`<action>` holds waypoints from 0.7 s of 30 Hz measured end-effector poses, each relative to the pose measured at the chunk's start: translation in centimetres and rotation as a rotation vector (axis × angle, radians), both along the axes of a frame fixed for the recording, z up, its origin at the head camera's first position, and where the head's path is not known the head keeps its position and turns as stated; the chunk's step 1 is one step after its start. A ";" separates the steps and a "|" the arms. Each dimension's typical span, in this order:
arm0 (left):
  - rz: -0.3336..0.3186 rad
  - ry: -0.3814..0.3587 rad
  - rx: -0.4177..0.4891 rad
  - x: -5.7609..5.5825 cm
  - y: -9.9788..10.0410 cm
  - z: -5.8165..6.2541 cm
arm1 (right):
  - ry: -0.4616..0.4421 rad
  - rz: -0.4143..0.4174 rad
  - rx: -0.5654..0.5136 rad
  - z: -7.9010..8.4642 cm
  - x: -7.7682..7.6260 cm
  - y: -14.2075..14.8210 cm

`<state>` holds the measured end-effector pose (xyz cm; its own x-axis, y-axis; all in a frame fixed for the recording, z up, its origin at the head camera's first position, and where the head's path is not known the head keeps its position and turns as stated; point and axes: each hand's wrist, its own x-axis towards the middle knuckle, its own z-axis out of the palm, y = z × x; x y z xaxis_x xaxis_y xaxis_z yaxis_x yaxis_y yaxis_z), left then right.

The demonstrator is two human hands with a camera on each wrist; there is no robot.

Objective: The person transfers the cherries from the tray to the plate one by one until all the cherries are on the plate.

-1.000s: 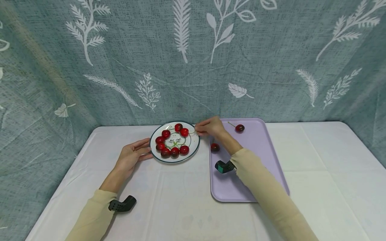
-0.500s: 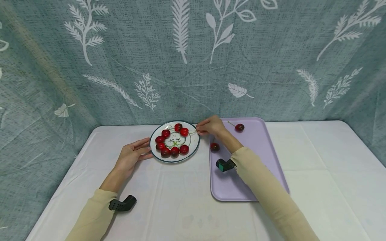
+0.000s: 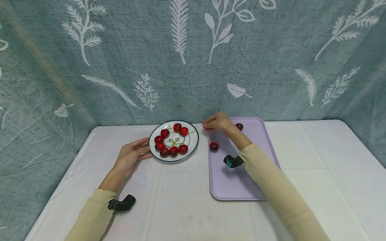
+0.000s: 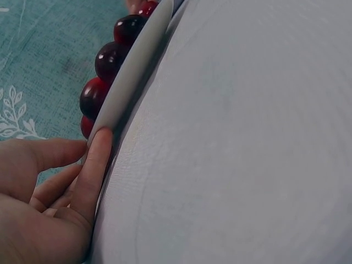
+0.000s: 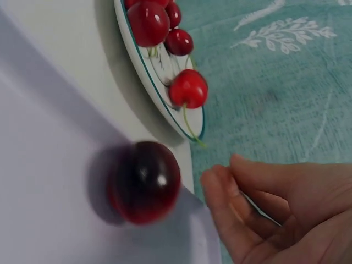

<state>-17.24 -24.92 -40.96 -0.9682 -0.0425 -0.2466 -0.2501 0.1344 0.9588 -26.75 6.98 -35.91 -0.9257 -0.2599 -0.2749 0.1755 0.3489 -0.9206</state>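
Observation:
A ring of several red cherries lies on a white plate (image 3: 193, 142) with a dark rim. My left hand (image 3: 128, 156) touches the plate's left edge with extended fingers, and the left wrist view shows fingertips (image 4: 99, 140) against its outer side. Past the plate's right rim, my right hand (image 3: 219, 122) hovers with nothing visible between thumb and fingers. The nearest plate cherry is a bright red one (image 5: 190, 89), whose green stem (image 5: 191, 127) hangs over the rim, apart from the right fingertips. A dark cherry (image 5: 146, 181) sits below that hand on the tray.
A lilac tray (image 3: 229, 187) lies right of the plate, under my right forearm. Two cherries are on it: one by the left edge (image 3: 214, 146), another near the back (image 3: 239, 126), partly behind my hand. A white cloth covers the table; a teal patterned curtain (image 3: 193, 93) stands behind.
My right hand has let go of the bright red cherry's stem and moved right, away from the plate. That cherry stays on the plate. My left hand remains at the plate's edge.

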 end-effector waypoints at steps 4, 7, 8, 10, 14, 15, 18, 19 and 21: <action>-0.002 0.005 0.003 0.0 -0.1 0.1 | 0.027 0.078 0.062 0.7 -0.1 0.7; -0.005 0.009 0.012 0.1 -0.2 0.1 | 0.060 0.151 0.095 0.8 -0.2 1.2; -0.006 0.011 0.016 0.1 -0.2 0.2 | 0.077 0.174 0.109 0.8 -0.3 1.4; -0.008 0.013 0.020 0.1 -0.1 0.2 | 0.131 0.224 0.162 0.7 -0.3 1.7; -0.008 0.012 0.021 0.1 -0.2 0.2 | 0.298 0.336 0.280 0.5 -0.1 2.4; -0.009 0.011 0.021 0.1 -0.2 0.2 | 0.346 0.361 0.313 0.5 0.0 2.6; -0.011 0.010 0.020 0.1 -0.1 0.2 | 0.463 0.405 0.408 0.2 0.3 3.1; -0.011 0.010 0.022 0.1 -0.1 0.2 | 0.493 0.414 0.438 0.0 0.4 3.2; -0.014 0.010 0.021 0.1 -0.1 0.2 | 0.510 0.421 0.473 -0.2 0.7 3.4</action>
